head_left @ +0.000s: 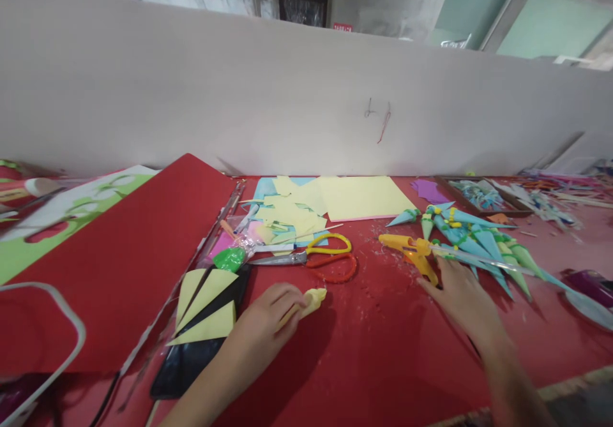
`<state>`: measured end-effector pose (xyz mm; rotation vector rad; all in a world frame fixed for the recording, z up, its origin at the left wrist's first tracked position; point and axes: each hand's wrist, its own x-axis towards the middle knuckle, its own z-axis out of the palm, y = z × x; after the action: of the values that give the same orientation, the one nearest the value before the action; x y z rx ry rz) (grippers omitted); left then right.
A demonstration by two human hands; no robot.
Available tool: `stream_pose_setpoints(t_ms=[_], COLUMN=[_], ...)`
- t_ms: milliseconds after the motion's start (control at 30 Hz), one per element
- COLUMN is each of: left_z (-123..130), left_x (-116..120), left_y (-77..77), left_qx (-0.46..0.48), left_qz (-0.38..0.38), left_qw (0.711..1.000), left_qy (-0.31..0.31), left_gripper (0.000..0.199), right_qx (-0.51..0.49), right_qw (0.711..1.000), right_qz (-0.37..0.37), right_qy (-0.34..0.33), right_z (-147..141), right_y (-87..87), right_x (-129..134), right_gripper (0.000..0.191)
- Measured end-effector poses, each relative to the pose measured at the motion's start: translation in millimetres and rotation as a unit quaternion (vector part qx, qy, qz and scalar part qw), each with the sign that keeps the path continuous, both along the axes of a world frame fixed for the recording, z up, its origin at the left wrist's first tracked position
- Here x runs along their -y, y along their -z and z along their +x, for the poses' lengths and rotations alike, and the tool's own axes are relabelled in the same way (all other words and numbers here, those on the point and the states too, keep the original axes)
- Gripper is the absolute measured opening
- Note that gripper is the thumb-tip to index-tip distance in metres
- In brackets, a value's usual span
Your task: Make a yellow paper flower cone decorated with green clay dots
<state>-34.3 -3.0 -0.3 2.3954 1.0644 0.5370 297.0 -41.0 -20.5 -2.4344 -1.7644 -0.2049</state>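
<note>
My left hand (272,315) is closed around a small yellow cone (313,300) with a crumpled end, held just above the red table. At the right, my right hand (462,302) is beside the handle of a yellow glue gun (407,246), thumb and fingers apart. A long clear glue stick (483,260) sticks out of the gun's back. Whether my fingertips touch the handle I cannot tell. Beyond the gun lies a pile of blue and green cones (472,232). Scissors (330,258) with yellow and red handles lie in front of my left hand.
Yellow cut pieces (208,328) rest on a black phone-like slab (184,366). Yellow sheets (366,197) and paper scraps (294,213) lie at the back. A large red board (143,254) leans at left. A tray (483,197) stands at back right, before a white partition (287,95).
</note>
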Motion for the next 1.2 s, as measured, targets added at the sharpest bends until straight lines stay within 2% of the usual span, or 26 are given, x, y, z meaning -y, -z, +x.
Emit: stream_pose_setpoints(t_ms=[133,233,333,433,533,600,767,867,1033,1200], left_z=[-7.8,-12.5,-23.2,-41.1,-57.0,-61.3,-53.8,-50.0,-53.5,-56.1], left_x=[8.8,11.4,2.7,-16.9,-38.3,-49.8,-66.9,-71.9,-78.7,-83.3], left_y=[-11.8,-14.4,-17.9,-25.6,-33.4,-35.1,-21.2,-7.4,7.1,4.3], left_qx=[-0.016,-0.012,-0.033,-0.066,-0.164,-0.204,-0.288,-0.292,-0.248,-0.187], left_qz=[-0.05,-0.052,-0.037,0.035,0.08,0.14,0.192,0.215,0.212,0.165], left_qw=[0.998,0.999,0.998,0.992,0.969,0.951,0.912,0.904,0.916,0.95], left_qy=[-0.016,-0.009,-0.026,-0.106,-0.164,-0.187,-0.22,-0.227,-0.234,-0.188], left_gripper=[0.024,0.025,0.026,0.028,0.028,0.032,0.041,0.051,0.061,0.055], right_qx=[0.018,-0.017,-0.066,-0.081,-0.111,-0.139,-0.218,-0.254,-0.313,-0.323], right_qw=[0.998,0.991,0.978,0.962,0.943,0.933,0.902,0.884,0.869,0.867], right_qz=[-0.053,-0.132,-0.175,-0.177,-0.165,-0.145,-0.084,-0.073,-0.044,-0.035], right_qy=[0.008,-0.013,-0.095,-0.189,-0.265,-0.297,-0.362,-0.386,-0.38,-0.377], right_z=[-10.3,-22.2,-37.0,-51.9,-65.9,-75.5,-99.0,-105.2,-101.0,-100.2], right_y=[-16.7,-28.2,-34.9,-39.1,-42.3,-42.2,-28.2,-16.9,-8.1,-5.8], right_x=[13.3,17.6,15.2,8.7,-0.7,-8.5,-29.6,-38.6,-42.2,-40.8], right_gripper=[0.031,0.028,0.025,0.019,0.021,0.02,0.016,0.019,0.02,0.019])
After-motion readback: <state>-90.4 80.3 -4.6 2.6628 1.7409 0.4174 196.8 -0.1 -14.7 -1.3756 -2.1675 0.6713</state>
